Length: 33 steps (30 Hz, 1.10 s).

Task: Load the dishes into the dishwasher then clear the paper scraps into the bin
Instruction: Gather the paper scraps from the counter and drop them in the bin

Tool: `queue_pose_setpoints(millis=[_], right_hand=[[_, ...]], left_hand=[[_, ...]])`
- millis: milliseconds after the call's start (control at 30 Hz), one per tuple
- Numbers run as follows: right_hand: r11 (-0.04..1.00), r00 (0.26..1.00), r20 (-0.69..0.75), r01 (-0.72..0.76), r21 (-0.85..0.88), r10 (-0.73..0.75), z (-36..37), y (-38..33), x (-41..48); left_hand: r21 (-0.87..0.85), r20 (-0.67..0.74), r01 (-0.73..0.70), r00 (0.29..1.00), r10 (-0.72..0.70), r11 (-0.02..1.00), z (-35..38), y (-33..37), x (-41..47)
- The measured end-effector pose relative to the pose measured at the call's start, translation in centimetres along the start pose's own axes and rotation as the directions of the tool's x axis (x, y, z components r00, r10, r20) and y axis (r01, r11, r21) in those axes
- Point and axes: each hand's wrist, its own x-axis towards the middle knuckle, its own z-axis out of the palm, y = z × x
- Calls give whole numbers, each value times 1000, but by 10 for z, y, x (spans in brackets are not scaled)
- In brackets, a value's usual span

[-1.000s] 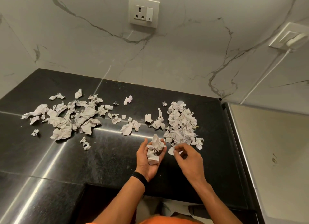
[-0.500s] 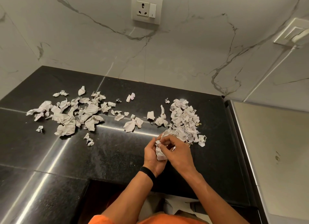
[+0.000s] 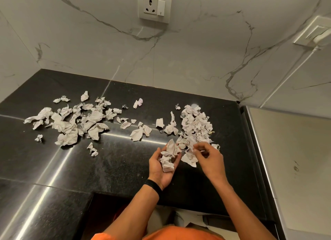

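Left hand [image 3: 159, 170]: palm up, fingers cupped round a wad of paper scraps [image 3: 168, 155]. Right hand [image 3: 211, 161]: at 3 o'clock of the left hand, apart from it, fingers curled; whether they pinch a scrap cannot be determined. Dense scrap pile [image 3: 195, 127]: on the black surface [image 3: 116, 164], at 12 o'clock of both hands. Loose scrap cluster [image 3: 71, 123]: at 10 o'clock, well apart.

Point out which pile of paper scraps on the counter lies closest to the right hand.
The dense right pile, at the right hand; the looser left pile lies well away.
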Motion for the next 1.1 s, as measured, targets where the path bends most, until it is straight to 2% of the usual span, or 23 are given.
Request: queue_pose_setpoints(millis=[100,233,367,500,600,667,733,800,867,933,1000,1067,1100], right_hand=[[978,993,113,4,-208,20,0,20,-1],[878,975,216,145,-457,-49,14,42,-10],[852,953,225,284,-439,-202,19,55,-16],[871,949,217,299,-389,-228,19,58,-16],[846,934,227,348,-404,-276,19,55,-17],[856,927,221,366,-365,-302,18,51,-19],[917,946,159,314,-247,-281,18,44,-23],[979,979,57,197,-43,-195,18,32,-25],[979,998,-24,63,193,-60,20,18,-24],[883,993,-37,-82,461,111,20,7,-18],[625,954,73,-247,741,291,17,-3,-12],[347,905,211,-345,872,370,14,-12,-8],[248,888,263,-371,895,378,13,-15,-7]], left_hand=[[0,-16,-9,1000,9,1000,-5,3,3],[6,-36,-16,999,16,1000,-5,6,-1],[12,-59,-24,998,25,1000,-5,9,-3],[9,-56,-30,998,31,1000,-6,12,-3],[8,-51,-35,998,35,999,-8,13,-2],[14,-49,-36,998,37,999,-9,13,-1],[21,-53,-38,998,39,999,-9,14,-1],[21,-58,-37,998,38,999,-9,14,-1],[20,-65,-36,997,38,999,-10,14,0],[16,-74,-39,996,40,999,-11,14,-1],[16,-81,-42,996,44,999,-11,14,1],[24,-90,-45,995,47,999,-10,14,2],[31,-87,-42,995,45,999,-10,14,2]])
